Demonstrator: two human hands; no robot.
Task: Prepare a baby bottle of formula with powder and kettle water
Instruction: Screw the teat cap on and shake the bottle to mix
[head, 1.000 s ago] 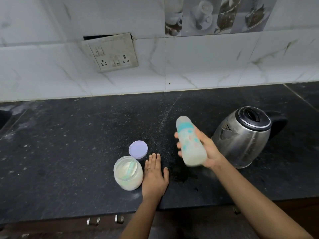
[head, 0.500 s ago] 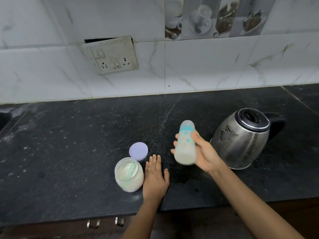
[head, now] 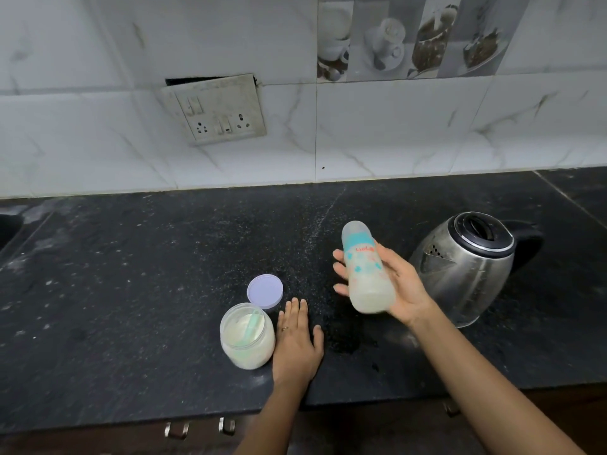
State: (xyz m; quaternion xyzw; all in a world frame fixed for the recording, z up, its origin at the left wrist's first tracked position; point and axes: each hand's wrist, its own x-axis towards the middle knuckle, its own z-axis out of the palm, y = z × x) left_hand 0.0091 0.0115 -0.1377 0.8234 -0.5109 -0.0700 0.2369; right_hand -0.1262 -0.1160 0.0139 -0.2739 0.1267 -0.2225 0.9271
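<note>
My right hand (head: 399,285) grips a capped baby bottle (head: 364,267) with teal markings, held above the counter and tilted with its top toward the wall. Milky liquid fills its lower part. My left hand (head: 295,339) lies flat on the black counter (head: 131,274), fingers together, right beside an open jar of formula powder (head: 247,336) with a green scoop inside. The jar's lilac lid (head: 264,291) lies just behind the jar. A steel kettle (head: 466,264) with a black lid and handle stands right of the bottle.
A marble-tiled wall with a switch and socket plate (head: 220,110) runs behind the counter. A sink edge (head: 8,224) shows at the far left. Wet dark patches lie on the counter (head: 348,339) between my hands. Drawer handles (head: 200,428) sit below the front edge.
The bottle in my right hand has swung back and forth, tilting one way, going nearly upright, then tilting again. My left hand, the jar, lid and kettle stay put.
</note>
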